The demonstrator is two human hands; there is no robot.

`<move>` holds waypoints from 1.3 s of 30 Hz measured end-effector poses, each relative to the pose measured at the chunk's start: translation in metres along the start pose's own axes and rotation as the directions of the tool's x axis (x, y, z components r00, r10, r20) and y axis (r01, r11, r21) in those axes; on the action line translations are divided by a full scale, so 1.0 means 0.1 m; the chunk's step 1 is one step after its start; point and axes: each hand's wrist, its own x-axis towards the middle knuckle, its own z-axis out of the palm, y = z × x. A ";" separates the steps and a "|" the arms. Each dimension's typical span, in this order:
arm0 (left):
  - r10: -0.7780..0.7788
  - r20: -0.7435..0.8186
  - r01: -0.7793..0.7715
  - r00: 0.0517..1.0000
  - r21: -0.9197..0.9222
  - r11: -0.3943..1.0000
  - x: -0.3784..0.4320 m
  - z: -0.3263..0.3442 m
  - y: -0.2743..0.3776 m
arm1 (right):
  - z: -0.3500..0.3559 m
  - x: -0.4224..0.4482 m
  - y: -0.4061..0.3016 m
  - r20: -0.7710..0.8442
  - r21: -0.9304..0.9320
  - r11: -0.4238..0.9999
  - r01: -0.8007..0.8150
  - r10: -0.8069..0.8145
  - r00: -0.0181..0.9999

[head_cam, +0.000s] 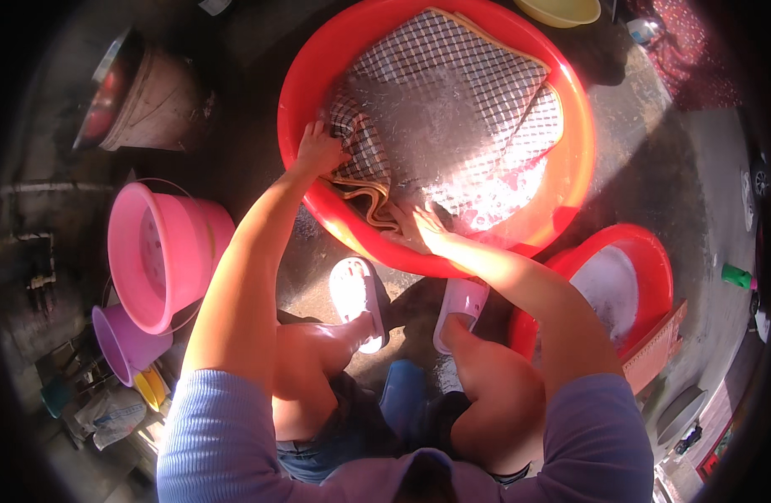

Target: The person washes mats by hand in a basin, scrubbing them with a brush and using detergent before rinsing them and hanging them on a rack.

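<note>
A large red plastic basin [574, 126] stands before me with murky, sudsy water [423, 126] in it. A checked cloth mat with tan edging [461, 44] lies folded and partly under the water. My left hand [321, 149] rests on a bunched part of the mat at the basin's left wall; whether its fingers grip the cloth is not plain. My right hand [420, 227] lies at the near wall beside the wavy tan edging, fingers spread, partly in glare.
At left stand a pink bucket [197, 245], a purple bucket [124, 339] and a pale bucket [153, 104] with a metal bowl on it. At right, a smaller red basin [659, 276] holds suds, beside a reddish washboard [652, 352]. A yellow basin [564, 12] sits beyond.
</note>
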 end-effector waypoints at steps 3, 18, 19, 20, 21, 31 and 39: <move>0.073 0.062 -0.069 0.995 -0.061 0.996 0.31 0.09 -0.02 | 0.04 0.27 0.07 -0.003 0.107 0.984 0.145 -0.145 0.989; -0.233 0.516 0.471 0.824 -0.397 0.788 0.54 -0.26 0.09 | -0.14 0.09 0.03 0.140 0.260 0.941 -0.217 0.186 0.973; -0.261 0.530 0.503 0.807 -0.385 0.774 0.47 -0.34 0.09 | -0.30 -0.08 0.00 0.155 0.266 0.917 -0.299 0.265 0.952; -0.254 0.535 0.501 0.806 -0.386 0.775 0.34 -0.42 0.05 | -0.44 -0.27 0.01 0.030 0.407 0.889 -0.211 0.218 0.976; -0.172 0.615 0.553 0.769 -0.506 0.663 0.16 -0.43 -0.05 | -0.63 -0.45 0.02 -0.112 0.520 0.849 -0.096 0.179 0.977; 0.033 0.648 0.580 0.761 -0.656 -0.483 -1.67 -2.76 0.34 | -3.10 -2.02 -0.76 -0.001 0.323 0.902 -0.287 0.303 0.953; 0.112 0.593 0.415 0.798 -0.405 -0.815 -2.43 -4.40 0.41 | -4.97 -2.71 -1.67 -0.180 0.360 0.885 -0.295 0.376 0.909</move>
